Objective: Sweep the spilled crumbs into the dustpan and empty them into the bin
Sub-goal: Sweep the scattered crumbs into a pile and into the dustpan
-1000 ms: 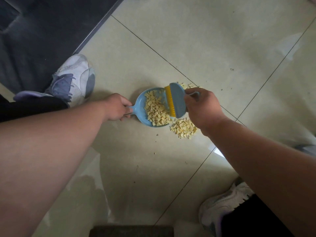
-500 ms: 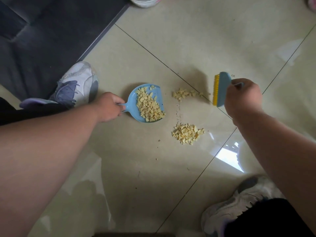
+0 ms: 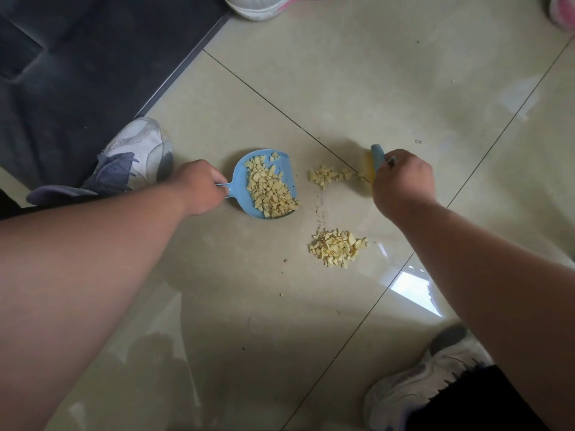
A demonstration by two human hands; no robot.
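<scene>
A small blue dustpan [image 3: 288, 168] lies flat on the beige tile floor, with a heap of yellow crumbs [image 3: 270, 191] inside it. My left hand [image 3: 199, 188] grips its thin handle. To the right of the pan's mouth lies a small line of crumbs [image 3: 326, 175]. A larger pile of crumbs [image 3: 337, 247] sits nearer to me. My right hand [image 3: 401, 181] holds a blue brush with yellow bristles [image 3: 375, 161], its bristles down on the floor at the right end of the small line. The hand hides most of the brush. No bin is in view.
My left shoe [image 3: 137, 154] stands just left of the dustpan, my right shoe [image 3: 420, 387] at the lower right. A dark mat [image 3: 77, 63] covers the upper left. Another person's shoes [image 3: 258, 6] show at the top edge. Fine specks dot the tiles.
The brush came out of the dustpan, swung right and up, then dropped to the floor behind the small crumb line. The dustpan slid slightly left, away from the near pile.
</scene>
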